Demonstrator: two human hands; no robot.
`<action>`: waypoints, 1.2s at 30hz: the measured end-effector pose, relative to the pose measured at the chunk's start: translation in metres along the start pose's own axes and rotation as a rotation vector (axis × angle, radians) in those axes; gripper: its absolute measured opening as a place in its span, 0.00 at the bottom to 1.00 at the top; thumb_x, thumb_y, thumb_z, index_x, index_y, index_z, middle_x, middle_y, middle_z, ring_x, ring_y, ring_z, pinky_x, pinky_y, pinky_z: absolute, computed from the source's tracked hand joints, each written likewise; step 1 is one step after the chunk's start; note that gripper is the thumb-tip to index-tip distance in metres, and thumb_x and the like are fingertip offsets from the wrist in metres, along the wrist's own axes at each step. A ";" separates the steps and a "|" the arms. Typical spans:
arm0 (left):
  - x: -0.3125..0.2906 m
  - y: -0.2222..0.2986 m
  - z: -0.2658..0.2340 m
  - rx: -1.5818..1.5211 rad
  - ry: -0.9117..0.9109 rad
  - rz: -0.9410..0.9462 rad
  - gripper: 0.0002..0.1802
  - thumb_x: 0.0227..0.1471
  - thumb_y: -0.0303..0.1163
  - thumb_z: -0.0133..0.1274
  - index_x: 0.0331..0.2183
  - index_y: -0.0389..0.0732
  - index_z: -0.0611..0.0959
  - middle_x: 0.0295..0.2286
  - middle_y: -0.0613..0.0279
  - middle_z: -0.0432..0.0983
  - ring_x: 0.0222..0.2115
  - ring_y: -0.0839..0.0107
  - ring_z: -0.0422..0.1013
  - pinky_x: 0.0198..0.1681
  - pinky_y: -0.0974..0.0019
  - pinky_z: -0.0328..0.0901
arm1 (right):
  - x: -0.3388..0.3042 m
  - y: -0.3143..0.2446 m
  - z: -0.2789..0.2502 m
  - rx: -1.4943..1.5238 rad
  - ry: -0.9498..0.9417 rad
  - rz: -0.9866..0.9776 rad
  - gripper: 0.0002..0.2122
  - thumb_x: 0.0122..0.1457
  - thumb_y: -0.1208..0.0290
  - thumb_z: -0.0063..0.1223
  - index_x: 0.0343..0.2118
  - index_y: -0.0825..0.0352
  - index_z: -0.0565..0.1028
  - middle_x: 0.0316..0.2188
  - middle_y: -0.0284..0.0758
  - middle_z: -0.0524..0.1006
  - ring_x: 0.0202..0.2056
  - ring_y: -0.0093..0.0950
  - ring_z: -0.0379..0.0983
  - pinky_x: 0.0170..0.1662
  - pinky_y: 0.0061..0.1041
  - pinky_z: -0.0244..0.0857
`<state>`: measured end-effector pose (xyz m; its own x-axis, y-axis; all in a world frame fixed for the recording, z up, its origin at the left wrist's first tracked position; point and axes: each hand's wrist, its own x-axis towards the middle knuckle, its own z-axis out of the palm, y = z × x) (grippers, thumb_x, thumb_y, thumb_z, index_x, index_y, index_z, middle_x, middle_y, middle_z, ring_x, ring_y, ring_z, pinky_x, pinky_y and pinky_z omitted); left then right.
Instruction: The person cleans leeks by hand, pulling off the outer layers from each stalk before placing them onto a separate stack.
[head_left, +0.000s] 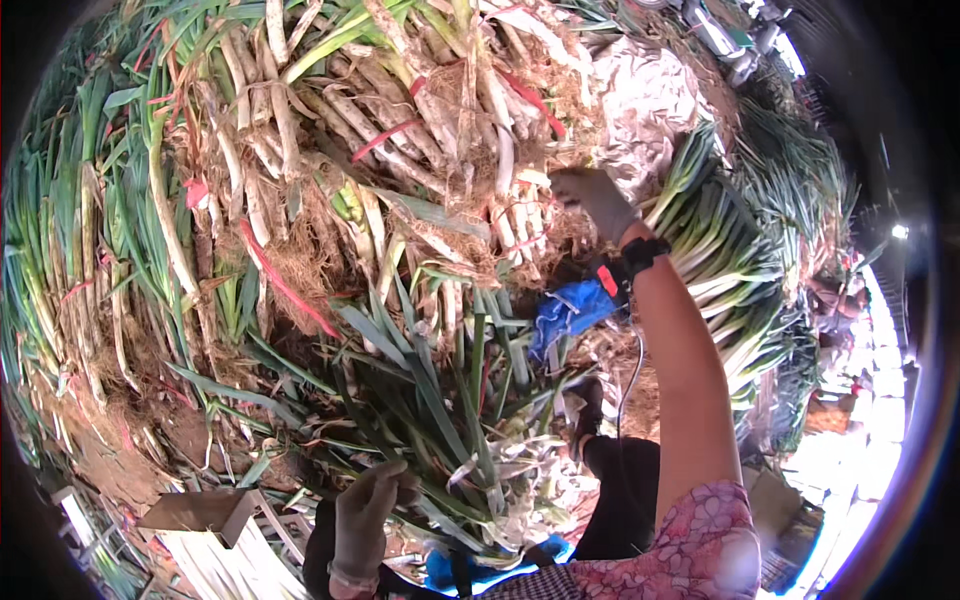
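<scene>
My right hand (592, 197), in a pale glove, reaches out to the root end of a large heap of unpeeled green onions (350, 120). Its fingers are curled at a small tied bundle of onions (525, 225), and whatever lies in them is hidden. Low in the view, my left hand (365, 515) is raised near my lap, gloved too. Its fingers are bent inward, and I see nothing in them. Loose green leaves (420, 370) and pale stripped skins (530, 480) lie between the two hands.
Cleaned onions with white stems (725, 290) are fanned out on the right. Behind the bundle is a crumpled whitish sheet (650, 100). A blue cloth (570, 315) with a red-and-black item lies below my right wrist. A wooden block (200, 512) stands at the lower left.
</scene>
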<state>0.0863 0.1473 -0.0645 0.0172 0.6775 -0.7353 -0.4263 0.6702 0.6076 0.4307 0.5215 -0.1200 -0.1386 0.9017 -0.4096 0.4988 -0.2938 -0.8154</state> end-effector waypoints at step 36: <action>0.203 0.260 0.128 0.413 0.058 0.571 0.30 0.53 0.34 0.54 0.55 0.33 0.67 0.48 0.51 0.71 0.49 0.65 0.68 0.51 0.65 0.63 | 0.111 -0.074 -0.155 -0.251 0.596 0.061 0.30 0.56 0.53 0.55 0.55 0.71 0.66 0.52 0.50 0.70 0.54 0.40 0.66 0.54 0.32 0.60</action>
<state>0.0950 0.4973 -0.0172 -0.1604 0.9478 -0.2756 0.0237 0.2828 0.9589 0.5112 0.6926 -0.0422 0.3587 0.9285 -0.0960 0.6856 -0.3319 -0.6480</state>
